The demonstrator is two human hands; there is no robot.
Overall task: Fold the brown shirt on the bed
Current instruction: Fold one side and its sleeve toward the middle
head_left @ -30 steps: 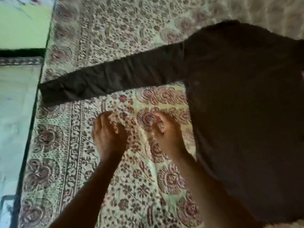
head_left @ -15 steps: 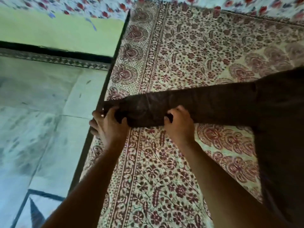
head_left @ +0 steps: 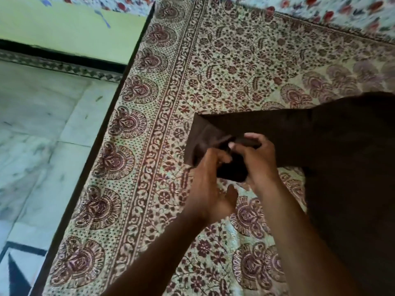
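Brown cotton-looking shirt is spread out on the bed, body lying flat off toward the right side of my view, with one long sleeve sticking out to the left across the printed bedcover. The cover's a cream thing with maroon flowers and a wide paisley border running along the bed edge.

Both my hands are on the cuff end of that sleeve. My left hand is curled shut on the fabric from below, fingers tucked into the fold, thumb hanging loose underneath. My right hand is pinched closed on the same bit from the other side, fingertips meeting right about where the left ones are. So basically both are gripping the sleeve end, hands nearly touching each other.

The end of the sleeve is doubled back on itself, there's a diagonal crease where the lighter underside shows, and the bunched dark part sits between my palms, lifted a little off the cover.

Off the left edge of the bed is pale marble floor and a green wall behind it. Another floral cloth runs along the top.
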